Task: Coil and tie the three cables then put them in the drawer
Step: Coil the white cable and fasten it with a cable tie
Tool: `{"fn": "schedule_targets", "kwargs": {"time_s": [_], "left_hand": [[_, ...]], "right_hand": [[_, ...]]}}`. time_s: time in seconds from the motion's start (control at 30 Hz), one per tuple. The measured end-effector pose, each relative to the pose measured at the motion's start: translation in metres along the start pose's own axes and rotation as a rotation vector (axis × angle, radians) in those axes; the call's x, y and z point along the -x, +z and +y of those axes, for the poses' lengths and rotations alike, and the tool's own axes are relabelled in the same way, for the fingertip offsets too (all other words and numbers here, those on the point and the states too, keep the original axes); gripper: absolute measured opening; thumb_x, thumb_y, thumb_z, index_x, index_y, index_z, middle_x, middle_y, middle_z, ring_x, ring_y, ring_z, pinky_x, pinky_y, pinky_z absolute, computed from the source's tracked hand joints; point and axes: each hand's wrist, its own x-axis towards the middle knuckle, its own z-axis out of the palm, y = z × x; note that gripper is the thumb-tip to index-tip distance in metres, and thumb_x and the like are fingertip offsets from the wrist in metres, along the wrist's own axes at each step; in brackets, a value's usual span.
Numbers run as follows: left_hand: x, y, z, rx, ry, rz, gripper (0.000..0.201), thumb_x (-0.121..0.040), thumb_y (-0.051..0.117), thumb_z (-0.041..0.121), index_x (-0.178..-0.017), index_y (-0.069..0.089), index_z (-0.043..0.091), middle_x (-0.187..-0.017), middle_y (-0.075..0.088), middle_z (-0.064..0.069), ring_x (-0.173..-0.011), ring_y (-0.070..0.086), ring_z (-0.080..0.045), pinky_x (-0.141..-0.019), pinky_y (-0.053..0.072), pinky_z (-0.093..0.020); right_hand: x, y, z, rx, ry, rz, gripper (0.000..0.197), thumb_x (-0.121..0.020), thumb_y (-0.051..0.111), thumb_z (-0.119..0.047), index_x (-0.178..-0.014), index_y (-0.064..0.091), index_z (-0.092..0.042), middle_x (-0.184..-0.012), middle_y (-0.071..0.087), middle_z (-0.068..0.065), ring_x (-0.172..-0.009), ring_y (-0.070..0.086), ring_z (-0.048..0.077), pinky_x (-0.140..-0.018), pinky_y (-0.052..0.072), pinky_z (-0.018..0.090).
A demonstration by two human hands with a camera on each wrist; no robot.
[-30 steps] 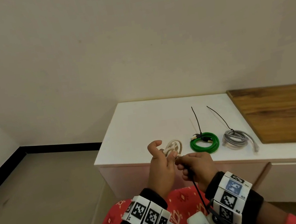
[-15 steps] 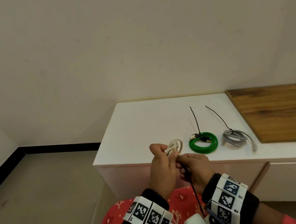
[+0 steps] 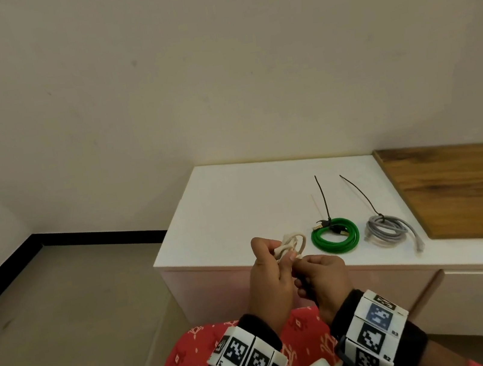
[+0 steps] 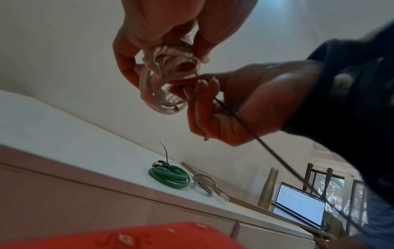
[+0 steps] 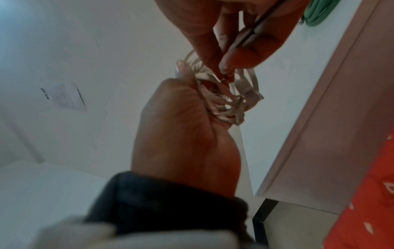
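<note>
Hands meet at lower centre of the head view, just in front of the tabletop [image 3: 236,196] edge. The left hand [image 3: 269,276] holds the white cable [image 3: 294,245] as a loose coil, its grip curled round one side of the loops. The right hand [image 3: 323,277] has its grip pinched on a black zip tie [image 4: 251,128] close against the coil, and the tie's long tail runs down past the palm toward the lower right of the left wrist view. Whether the tie is already threaded through its own head is hidden by the fingertips.

Right of the hands, on the tabletop, lie the green cable [image 3: 335,236] and, further right, the grey cable [image 3: 388,227], each coiled and bound with a black tie whose tail sticks up. So the white one looks like the last to be tied.

Risks, as I judge them:
- The white loops are uneven and springy; if the left grip eases, they may fan out before the tie cinches.
- The pinch on the thin tie is small, so a hard pull could let it slip free.
- Tightening off-centre may catch only some strands, leaving others loose.
- A connector end pokes from the bundle and could be trapped under the tie.

No open drawer is visible.
</note>
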Motion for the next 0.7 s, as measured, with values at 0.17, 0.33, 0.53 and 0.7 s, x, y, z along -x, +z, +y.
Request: {"fn": "schedule_targets", "kwargs": {"time_s": [0.17,0.33,0.53,0.7], "left_hand": [[0.001,0.004,0.0,0.034,-0.018,0.018,0.021,-0.093,0.045,0.01,-0.088,0.032,0.026,-0.08,0.055,0.009,-0.067,0.056,0.013,-0.058,0.046,-0.008],[-0.005,-0.004,0.003,0.111,-0.054,0.079,0.024,-0.093,0.046,0.009,-0.083,0.034,0.028,-0.08,0.055,0.006,-0.061,0.059,0.008,-0.054,0.048,-0.01],[-0.011,-0.008,0.002,0.108,-0.034,0.106,0.021,-0.093,0.046,0.01,-0.087,0.035,0.026,-0.085,0.055,0.007,-0.078,0.058,-0.004,-0.064,0.048,-0.012],[-0.012,-0.01,0.0,0.124,-0.055,0.145,0.019,-0.094,0.045,0.01,-0.106,0.032,0.017,-0.086,0.056,0.006,-0.078,0.058,-0.004,-0.063,0.048,-0.009]], "right_hand": [[-0.002,0.0,0.001,-0.098,0.08,0.004,0.019,-0.083,0.054,0.004,-0.065,0.055,0.0,-0.041,0.042,0.002,-0.035,0.037,0.009,-0.035,0.031,0.018],[0.002,0.009,-0.006,-0.315,0.178,-0.157,0.018,-0.089,0.044,-0.001,-0.079,0.06,-0.003,-0.055,0.052,0.002,-0.041,0.044,0.005,-0.037,0.037,0.013],[0.006,0.013,-0.004,-0.32,0.134,-0.163,0.021,-0.088,0.045,0.002,-0.09,0.065,-0.007,-0.063,0.067,0.002,-0.047,0.054,0.006,-0.038,0.037,0.013],[0.01,0.015,-0.004,-0.292,0.082,-0.201,0.026,-0.089,0.044,0.003,-0.091,0.067,-0.009,-0.074,0.071,0.004,-0.061,0.049,0.013,-0.042,0.037,0.015]]}}
